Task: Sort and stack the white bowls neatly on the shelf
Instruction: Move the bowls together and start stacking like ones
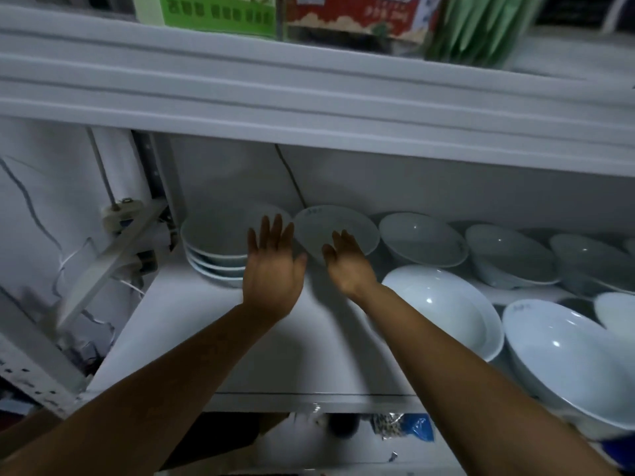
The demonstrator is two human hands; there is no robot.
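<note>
Shelf (192,338) white (dim room), bowls (443,310) along right.

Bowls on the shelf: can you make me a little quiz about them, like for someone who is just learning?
1. True or false: the left hand grips a bowl.
2. Where is the stack of bowls? A: at the left end of the shelf. B: at the right end. C: on the floor.
3. Fill in: the box high above the stack is ____.
Key: 1 false, its fingers are straight and hold nothing. 2 A. 3 green.
</note>
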